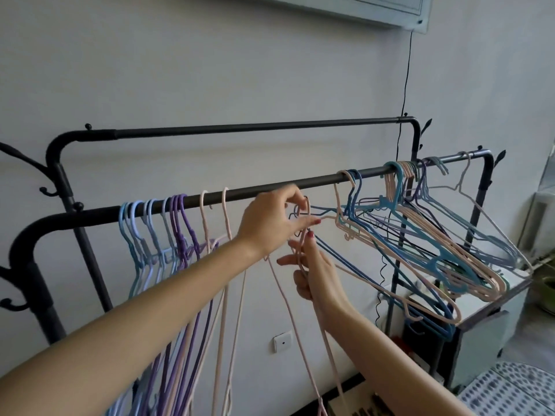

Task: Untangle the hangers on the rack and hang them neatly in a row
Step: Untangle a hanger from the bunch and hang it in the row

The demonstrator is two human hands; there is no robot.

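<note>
Thin coated-wire hangers hang from a matte black tubular rack (270,192): a tidy row of blue, lilac and pink ones (168,235) at the left, a splayed tangled bunch (420,235) at the right. Between them, just under the front rail, the left hand (270,220) pinches a pink hanger (306,295) at its hook, while the right hand (315,274) grips the same hanger's neck lower down. A blue hanger (390,283) crosses close behind the fingers. A bare stretch of rail lies above the hands; a white cabinet (492,319) stands beneath the tangle.
</note>
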